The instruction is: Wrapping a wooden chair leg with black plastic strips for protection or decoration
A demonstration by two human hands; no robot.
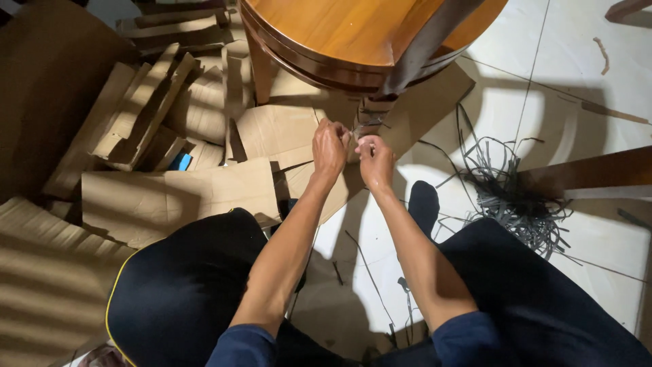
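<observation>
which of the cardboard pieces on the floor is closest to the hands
The flat cardboard sheet lying directly under the left hand, beside the table leg; the folded cardboard pile sits farther left.

Flattened cardboard pieces heaped left on white floor tiles; tangled dark plastic strips at right; a small blue scrap among the cardboard.

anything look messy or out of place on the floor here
Yes. A tangled heap of dark strips sprawls over the white tile floor right of the hands, with loose strands trailing toward the person. Torn cardboard pieces lie strewn and overlapping on the left. Both the left hand and right hand work at the wooden table leg.
</observation>
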